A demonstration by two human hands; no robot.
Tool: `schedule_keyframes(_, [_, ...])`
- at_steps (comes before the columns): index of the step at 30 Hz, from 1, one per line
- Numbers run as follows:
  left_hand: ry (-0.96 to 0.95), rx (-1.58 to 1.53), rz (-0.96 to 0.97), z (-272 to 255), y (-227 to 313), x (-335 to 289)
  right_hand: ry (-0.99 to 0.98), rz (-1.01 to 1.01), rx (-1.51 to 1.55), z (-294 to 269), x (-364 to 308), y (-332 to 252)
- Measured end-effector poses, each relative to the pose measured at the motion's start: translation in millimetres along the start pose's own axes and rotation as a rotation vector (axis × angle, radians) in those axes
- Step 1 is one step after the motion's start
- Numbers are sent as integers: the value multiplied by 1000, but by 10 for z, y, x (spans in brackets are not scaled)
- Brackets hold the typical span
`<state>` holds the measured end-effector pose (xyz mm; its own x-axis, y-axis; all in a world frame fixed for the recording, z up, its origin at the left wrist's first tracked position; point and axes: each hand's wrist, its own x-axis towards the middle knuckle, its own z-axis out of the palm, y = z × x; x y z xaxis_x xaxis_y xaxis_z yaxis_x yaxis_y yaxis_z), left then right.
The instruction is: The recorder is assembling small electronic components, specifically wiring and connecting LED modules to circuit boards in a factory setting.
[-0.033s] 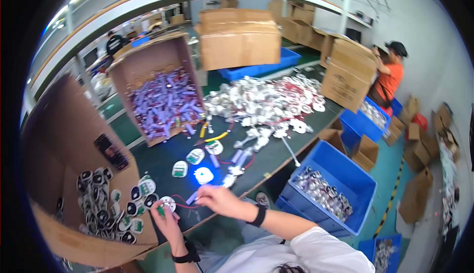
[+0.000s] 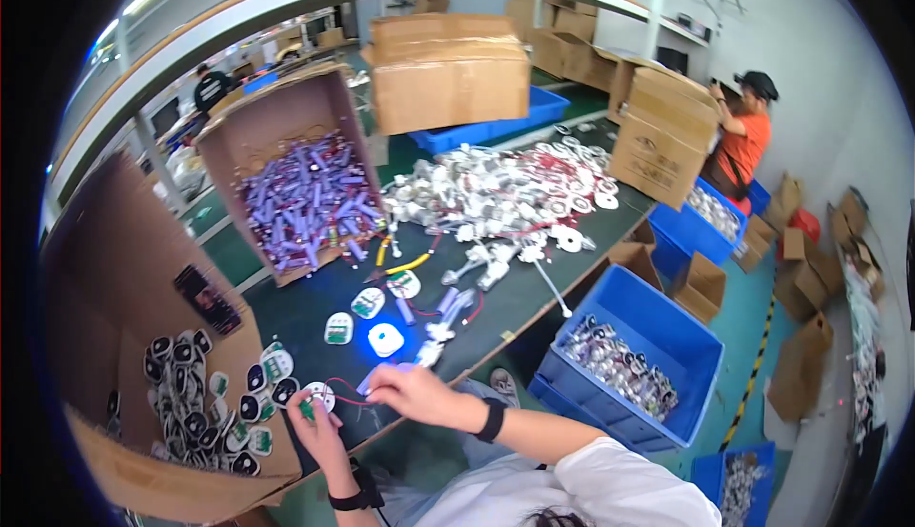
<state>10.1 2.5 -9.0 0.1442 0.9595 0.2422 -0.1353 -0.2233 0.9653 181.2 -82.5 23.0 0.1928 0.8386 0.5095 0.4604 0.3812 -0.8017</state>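
Observation:
My left hand (image 2: 319,432) is closed around a small white round piece with a green circuit board (image 2: 307,409), mostly covered by the fingers. Red wires (image 2: 351,389) run from there toward my right hand (image 2: 417,395), whose thumb and fingers are pinched together by the wire ends and a purple battery cell (image 2: 378,374). The fingers hide exactly what is gripped. Just beyond, a white disc (image 2: 385,340) glows bright blue on the dark table. White discs with green boards (image 2: 338,328) lie near it, with loose purple cells (image 2: 405,312) and yellow-handled pliers (image 2: 408,264) farther back.
On the left, a carton (image 2: 250,332) holds several black-and-white discs. Behind it, another carton (image 2: 335,89) is full of purple cells. White parts (image 2: 496,193) are heaped at the table's far side. A blue bin (image 2: 701,355) stands right; a person in orange (image 2: 753,146) works beyond.
The whole view has shifted slightly. My right hand now covers more of the purple cell; both hands otherwise stay in nearly the same place.

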Motion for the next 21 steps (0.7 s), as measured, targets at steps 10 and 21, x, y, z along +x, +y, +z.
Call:
schedule_keyframes(10, [-79,-15,-72,0,212,-60,-34,-153,-16,202,86,-90])
schedule_keyframes(21, [-372,-193,-109,-54,202,-83,-208,13,-39,294,145,-252])
